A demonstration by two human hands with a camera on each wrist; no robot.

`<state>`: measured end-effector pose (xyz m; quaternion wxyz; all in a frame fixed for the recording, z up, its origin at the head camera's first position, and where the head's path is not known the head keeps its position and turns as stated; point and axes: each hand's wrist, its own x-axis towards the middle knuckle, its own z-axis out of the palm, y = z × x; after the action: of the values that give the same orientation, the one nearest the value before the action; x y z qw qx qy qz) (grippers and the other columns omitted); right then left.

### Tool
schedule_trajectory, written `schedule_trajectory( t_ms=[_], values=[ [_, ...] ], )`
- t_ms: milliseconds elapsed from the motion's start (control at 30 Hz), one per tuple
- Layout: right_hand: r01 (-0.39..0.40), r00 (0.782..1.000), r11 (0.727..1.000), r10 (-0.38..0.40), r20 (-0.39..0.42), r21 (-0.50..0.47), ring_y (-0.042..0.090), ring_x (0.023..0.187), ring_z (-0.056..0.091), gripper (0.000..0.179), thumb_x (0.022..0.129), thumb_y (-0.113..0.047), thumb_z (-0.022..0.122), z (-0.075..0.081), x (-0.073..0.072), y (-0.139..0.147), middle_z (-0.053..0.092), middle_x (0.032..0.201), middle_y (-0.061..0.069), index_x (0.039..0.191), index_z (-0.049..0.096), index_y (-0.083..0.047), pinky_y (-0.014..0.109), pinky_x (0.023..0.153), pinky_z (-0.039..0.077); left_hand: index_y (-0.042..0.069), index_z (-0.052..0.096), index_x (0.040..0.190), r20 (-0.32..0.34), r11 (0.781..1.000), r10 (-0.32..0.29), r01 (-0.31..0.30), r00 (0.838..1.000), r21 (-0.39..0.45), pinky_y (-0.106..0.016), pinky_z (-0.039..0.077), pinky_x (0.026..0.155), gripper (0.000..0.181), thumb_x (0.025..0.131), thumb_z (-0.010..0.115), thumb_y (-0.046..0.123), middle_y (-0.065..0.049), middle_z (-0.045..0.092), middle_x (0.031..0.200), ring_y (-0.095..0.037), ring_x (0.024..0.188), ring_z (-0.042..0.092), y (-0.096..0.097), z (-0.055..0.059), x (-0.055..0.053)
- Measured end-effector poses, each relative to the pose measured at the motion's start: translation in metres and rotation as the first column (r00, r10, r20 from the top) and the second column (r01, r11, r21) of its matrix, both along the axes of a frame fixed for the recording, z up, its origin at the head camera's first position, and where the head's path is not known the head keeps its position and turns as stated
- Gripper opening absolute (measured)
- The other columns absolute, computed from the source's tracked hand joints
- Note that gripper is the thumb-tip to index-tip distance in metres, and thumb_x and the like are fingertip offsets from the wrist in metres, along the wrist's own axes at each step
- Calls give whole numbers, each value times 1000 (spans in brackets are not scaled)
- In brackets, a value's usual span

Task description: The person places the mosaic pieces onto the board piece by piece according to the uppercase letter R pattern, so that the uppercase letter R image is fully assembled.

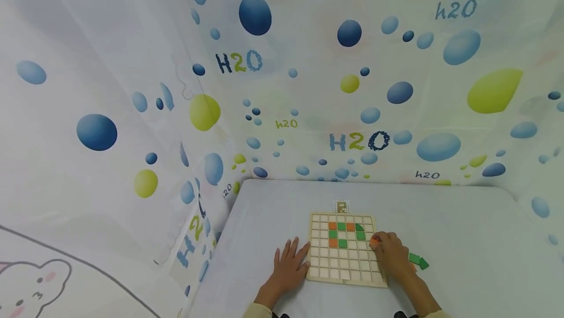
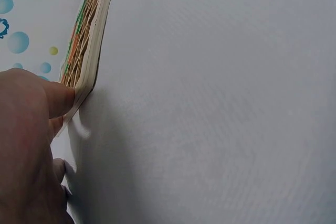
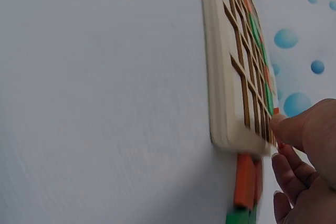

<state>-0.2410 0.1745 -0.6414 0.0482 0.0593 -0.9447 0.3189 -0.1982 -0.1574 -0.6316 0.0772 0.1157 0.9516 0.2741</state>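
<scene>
A light wooden grid board (image 1: 323, 264) lies on the table, with several orange tiles (image 1: 332, 243) and green tiles (image 1: 361, 235) set in its upper cells. One green tile has a rounded corner (image 1: 359, 228). At the board's right edge my right hand (image 1: 392, 256) pinches an orange tile (image 1: 375, 241) between thumb and fingers; the hand covers most of it. My left hand (image 1: 288, 266) rests with fingers spread at the board's left edge, and in the left wrist view its thumb (image 2: 60, 99) touches the board's corner.
Right of the board, partly behind my right hand, lie loose green pieces (image 1: 414, 258), one of them pointed, and an orange block (image 3: 244, 182). A small patterned card (image 1: 341, 206) sits beyond the board's far edge. Printed curtains (image 1: 304, 87) rise behind and beside the table.
</scene>
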Motion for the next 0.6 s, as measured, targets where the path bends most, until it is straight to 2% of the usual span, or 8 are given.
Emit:
schedule_trajectory(
  t_ms=[233, 400, 600],
  values=[
    [-27, 1000, 1000, 27, -13, -14, 37, 111, 61, 20, 104, -15, 65, 1, 1, -25, 64, 118, 16, 122, 67, -8, 60, 85, 44, 21, 44, 162, 2, 1000, 7, -7, 1000, -2, -77, 8, 121, 55, 109, 48, 36, -19, 27, 173, -47, 160, 19, 1, 1, 0],
    [-34, 998, 999, 33, -54, -16, 34, 109, 62, 13, 101, -19, 72, 4, -1, -34, 65, 113, 9, 112, 69, -12, 53, 82, 44, 22, 44, 162, -1, 1000, 9, -9, 1000, 20, -77, 4, 121, 55, 109, 47, 37, -19, 26, 173, -48, 160, 17, 1, -3, -1],
    [-66, 997, 998, 66, -47, 8, 33, 108, 62, 6, 99, -19, 75, 6, -3, -40, 67, 112, 6, 104, 73, -16, 52, 79, 45, 25, 43, 163, -16, 999, 18, -17, 1000, 38, -77, 4, 121, 56, 109, 45, 40, -18, 25, 174, -47, 161, 16, -1, -11, -1]
  ],
)
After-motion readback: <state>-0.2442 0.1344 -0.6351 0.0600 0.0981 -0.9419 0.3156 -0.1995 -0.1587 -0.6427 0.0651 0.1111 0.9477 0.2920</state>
